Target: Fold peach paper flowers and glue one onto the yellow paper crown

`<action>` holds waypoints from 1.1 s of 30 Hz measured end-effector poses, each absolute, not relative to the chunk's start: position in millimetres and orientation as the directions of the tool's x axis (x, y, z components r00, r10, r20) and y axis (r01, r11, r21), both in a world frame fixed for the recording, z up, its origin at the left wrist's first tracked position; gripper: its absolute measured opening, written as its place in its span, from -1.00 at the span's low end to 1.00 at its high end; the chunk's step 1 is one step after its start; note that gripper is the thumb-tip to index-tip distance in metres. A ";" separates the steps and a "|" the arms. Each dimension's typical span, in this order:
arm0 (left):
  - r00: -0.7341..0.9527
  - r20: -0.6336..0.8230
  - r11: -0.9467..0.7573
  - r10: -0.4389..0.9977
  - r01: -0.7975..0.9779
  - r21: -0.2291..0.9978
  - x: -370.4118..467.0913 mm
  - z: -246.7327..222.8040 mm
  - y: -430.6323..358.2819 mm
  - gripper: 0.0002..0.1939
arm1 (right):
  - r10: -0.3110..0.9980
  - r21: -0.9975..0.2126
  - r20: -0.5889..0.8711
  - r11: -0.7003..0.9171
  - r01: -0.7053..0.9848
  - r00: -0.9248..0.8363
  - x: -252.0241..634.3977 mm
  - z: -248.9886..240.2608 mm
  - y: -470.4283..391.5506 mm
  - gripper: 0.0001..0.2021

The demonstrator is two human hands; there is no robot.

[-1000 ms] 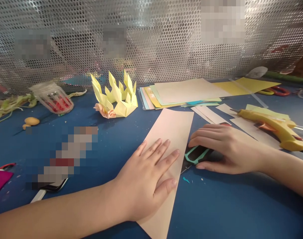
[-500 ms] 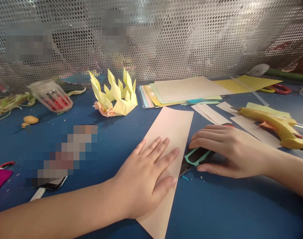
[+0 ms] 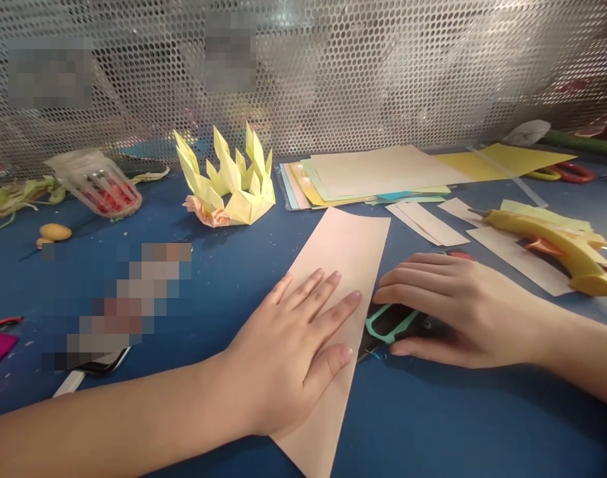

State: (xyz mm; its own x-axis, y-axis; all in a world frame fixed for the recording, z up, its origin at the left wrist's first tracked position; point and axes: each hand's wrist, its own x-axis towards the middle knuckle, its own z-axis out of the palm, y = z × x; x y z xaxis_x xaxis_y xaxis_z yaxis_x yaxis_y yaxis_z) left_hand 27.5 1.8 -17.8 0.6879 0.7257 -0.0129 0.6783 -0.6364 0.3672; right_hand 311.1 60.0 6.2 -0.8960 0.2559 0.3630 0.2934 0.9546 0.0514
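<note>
A long pale pink strip of paper (image 3: 356,242) lies slanted on the blue table. My left hand (image 3: 296,338) is flat on it, fingers spread, pressing it down. At the paper's right edge is a black cutting tool with a teal rim (image 3: 390,325). A thin dark point of it reaches the paper's edge. My right hand (image 3: 447,309) curls over this tool, fingers on one side and thumb on the other. Most of the tool is hidden under the palm, so its exact kind is unclear. A small red part (image 3: 459,255) shows behind the knuckles.
Behind the strip stand a yellow folded-paper crown (image 3: 234,189) and a paper stack (image 3: 383,172). To the right are paper offcuts (image 3: 426,222), a yellow glue gun (image 3: 542,242) and red-handled scissors (image 3: 576,172). A clear plastic cup (image 3: 97,182) tilts at left, beyond a phone (image 3: 107,362).
The view has shifted slightly. My right hand and the teal-rimmed tool have moved a little toward me and left along the paper's edge. My left hand stays pressed on the strip.
</note>
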 end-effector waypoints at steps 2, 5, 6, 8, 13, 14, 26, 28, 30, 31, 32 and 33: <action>0.683 0.001 -0.638 0.730 0.681 0.360 27.8 -18.5 1.4 -0.34 | 0.268 0.035 0.353 0.954 0.299 -0.896 309.6 7.1 58.1 -0.68; 0.682 0.020 -0.644 0.731 0.679 0.351 28.3 -19.7 0.5 -0.34 | 0.282 0.009 0.334 0.953 0.302 -0.899 310.9 8.3 57.5 -0.70; 0.684 0.025 -0.647 0.729 0.678 0.349 28.4 -20.1 0.3 -0.34 | 0.282 0.003 0.331 0.954 0.299 -0.901 311.6 8.3 57.3 -0.70; 0.686 0.035 -0.653 0.726 0.674 0.345 28.4 -20.9 0.2 -0.33 | 0.278 0.006 0.338 0.955 0.297 -0.899 311.8 7.7 56.1 -0.70; 0.685 0.050 -0.658 0.727 0.673 0.339 27.6 -22.4 0.3 -0.33 | 0.303 0.005 0.330 0.946 0.323 -0.894 306.0 7.5 49.6 -0.69; 0.685 0.051 -0.658 0.726 0.672 0.339 27.5 -22.6 0.2 -0.33 | 0.307 0.000 0.325 0.946 0.324 -0.895 305.0 7.8 49.0 -0.69; 0.680 0.030 -0.645 0.732 0.678 0.352 27.9 -19.9 1.0 -0.34 | 0.279 0.009 0.312 0.955 0.297 -0.908 302.4 9.0 42.3 -0.67; 0.682 0.018 -0.640 0.731 0.677 0.363 27.7 -18.8 1.1 -0.33 | 0.277 -0.007 0.306 0.957 0.289 -0.911 301.9 10.7 42.2 -0.67; 0.681 0.025 -0.640 0.731 0.673 0.370 27.8 -17.6 1.1 -0.34 | 0.274 -0.009 0.306 0.958 0.286 -0.912 301.9 11.5 43.2 -0.67; 0.679 0.044 -0.642 0.733 0.669 0.374 28.0 -16.6 1.0 -0.36 | 0.271 0.000 0.309 0.959 0.285 -0.912 302.1 11.5 43.9 -0.68; 0.676 0.075 -0.648 0.734 0.661 0.378 28.1 -15.0 1.0 -0.39 | 0.269 0.012 0.313 0.958 0.287 -0.911 302.4 11.1 45.0 -0.68; 0.669 0.111 -0.652 0.735 0.653 0.385 28.3 -12.8 0.9 -0.43 | 0.264 0.025 0.318 0.958 0.286 -0.911 302.9 10.4 46.3 -0.69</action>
